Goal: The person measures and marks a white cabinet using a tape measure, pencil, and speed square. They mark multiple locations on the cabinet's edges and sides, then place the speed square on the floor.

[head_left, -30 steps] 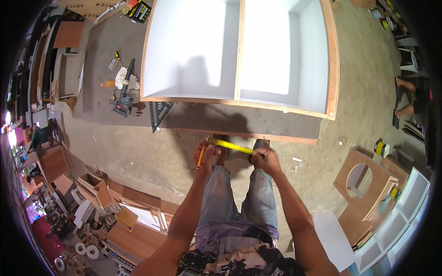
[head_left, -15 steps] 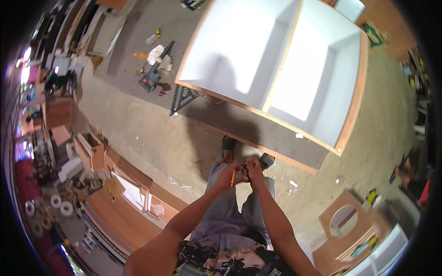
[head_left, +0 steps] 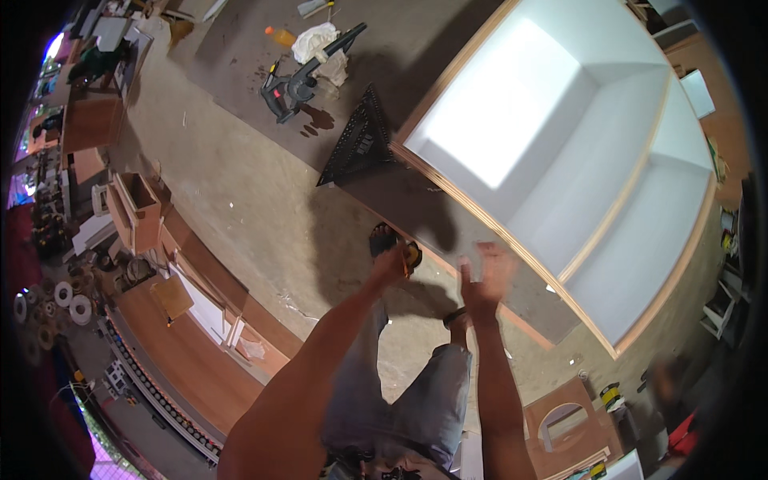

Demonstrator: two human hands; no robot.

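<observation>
My left hand (head_left: 390, 266) is closed around a black and yellow tape measure (head_left: 414, 255). A thin orange pencil (head_left: 406, 264) also shows at its fingers. To the right, my right hand (head_left: 485, 280) is raised with fingers apart, a little blurred, and nothing shows in it. Just beyond that hand lies the near wooden edge of a white-lined cabinet (head_left: 512, 253), which has a divider inside. Whether the hand touches the edge I cannot tell. A black triangular square (head_left: 364, 144) sits by the cabinet's left corner.
A black cordless blower (head_left: 298, 90) lies by a white cloth (head_left: 316, 42) and an orange bottle (head_left: 280, 35) on a dark sheet. Wooden boards (head_left: 184, 352) are stacked at lower left. A panel with a round cutout (head_left: 564, 428) stands at lower right.
My hands have separated: the left keeps the tape measure, the right has let go and moved right toward the cabinet. The view has turned and shifted, and I stand nearer the cabinet's left corner.
</observation>
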